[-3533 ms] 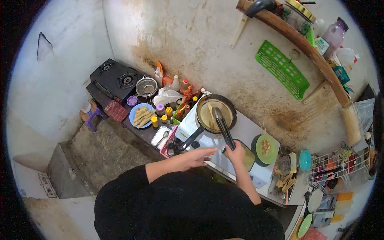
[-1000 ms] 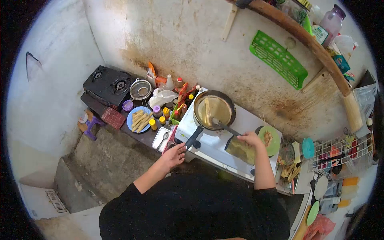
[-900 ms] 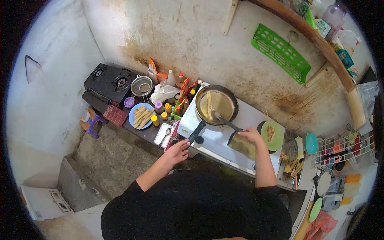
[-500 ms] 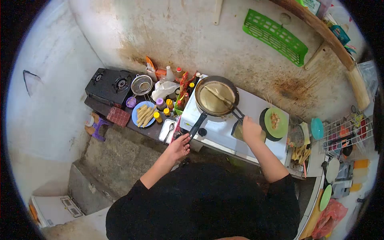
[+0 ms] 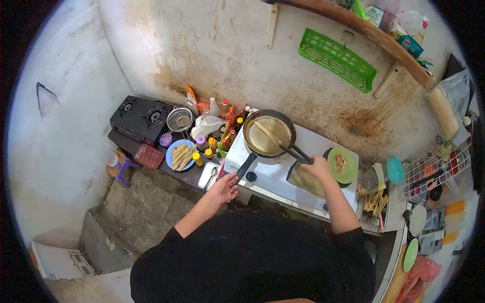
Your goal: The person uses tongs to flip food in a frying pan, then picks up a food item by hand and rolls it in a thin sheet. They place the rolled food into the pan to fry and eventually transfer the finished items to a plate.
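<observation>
My right hand is closed around black tongs, which reach over the rim of a frying pan. At their tips lies a long pale roll, in the shiny oil in the pan. My left hand is at the end of the black pan handle, thumb tip right at it and the other fingers loosely spread below. The pan rests on the left side of a white stove. On the stove's right side sits a green plate with a small heap of food.
Left of the stove, a blue plate holds several pale rolls. Nearby are seasoning bottles, a strainer, a metal tray with a spoon, and a black two-burner stove. A wire rack stands at the right.
The view has shifted, so the scene sits slightly lower. My right hand and the tongs are tilted flatter over the pan's rim. My left hand stays by the handle end.
</observation>
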A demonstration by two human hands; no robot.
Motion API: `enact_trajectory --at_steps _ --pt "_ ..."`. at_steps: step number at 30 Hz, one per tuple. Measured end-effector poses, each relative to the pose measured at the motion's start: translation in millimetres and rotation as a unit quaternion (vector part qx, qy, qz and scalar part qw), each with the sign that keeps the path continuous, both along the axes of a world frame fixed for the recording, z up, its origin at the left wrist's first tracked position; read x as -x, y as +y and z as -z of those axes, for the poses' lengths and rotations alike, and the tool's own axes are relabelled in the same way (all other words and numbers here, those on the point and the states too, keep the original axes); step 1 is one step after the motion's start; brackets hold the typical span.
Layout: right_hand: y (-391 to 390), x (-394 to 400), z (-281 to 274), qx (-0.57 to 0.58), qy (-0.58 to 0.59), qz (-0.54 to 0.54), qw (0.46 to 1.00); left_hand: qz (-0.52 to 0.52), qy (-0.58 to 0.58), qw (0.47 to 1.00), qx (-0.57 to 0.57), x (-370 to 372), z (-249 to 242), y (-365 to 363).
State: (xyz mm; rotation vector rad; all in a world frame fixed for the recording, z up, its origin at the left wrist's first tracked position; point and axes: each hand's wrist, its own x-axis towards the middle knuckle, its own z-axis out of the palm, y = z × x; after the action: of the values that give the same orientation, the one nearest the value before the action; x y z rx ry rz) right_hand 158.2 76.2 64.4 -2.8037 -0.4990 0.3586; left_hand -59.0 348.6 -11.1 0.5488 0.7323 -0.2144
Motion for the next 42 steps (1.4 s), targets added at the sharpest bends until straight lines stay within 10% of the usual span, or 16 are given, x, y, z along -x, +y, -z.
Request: enact_trajectory --at_steps 4,17,33,42 --pt "-18.0 -45.1 7.3 -0.055 -0.037 -0.013 0.998 -0.024 0.006 1.000 -0.006 5.0 -5.3 -0.9" --pt "-15.5 -105.5 -4.4 -0.100 0.460 0.089 0.878 -0.080 0.030 0.996 0.000 30.3 -1.7 -17.8" --pt "9.3 -85.9 15.3 -0.116 0.473 0.092 0.869 -0.096 0.029 0.995 -0.003 29.4 -7.1 -29.4" --pt "-7.6 -50.7 16.6 -0.072 0.146 -0.072 0.984 -0.085 0.036 0.996 0.006 37.6 6.1 -10.9"
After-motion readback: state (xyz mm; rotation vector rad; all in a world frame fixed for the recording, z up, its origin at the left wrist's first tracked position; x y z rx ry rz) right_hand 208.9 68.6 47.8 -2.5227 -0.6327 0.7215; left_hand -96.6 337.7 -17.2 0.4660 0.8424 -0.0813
